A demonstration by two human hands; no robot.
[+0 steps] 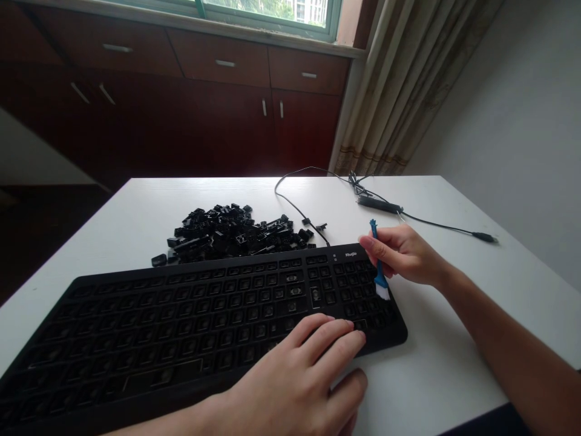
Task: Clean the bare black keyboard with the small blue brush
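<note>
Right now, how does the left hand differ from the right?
The left hand rests on the keyboard, fingers extended; the right hand pinches a blue brush in its fingers. The left hand shows its back, the right hand its thumb side. Both are bare, near the keyboard's right end.

Dim room, cool daylight from the window (281,12) beyond the hands
Window glare washes pale; cabinets (181,121) ahead of the right hand (406,254) sink into shadow; soft shade lies beside the left hand (313,375); fine detail looks soft; wide-angle distortion stretches the edges.
</note>
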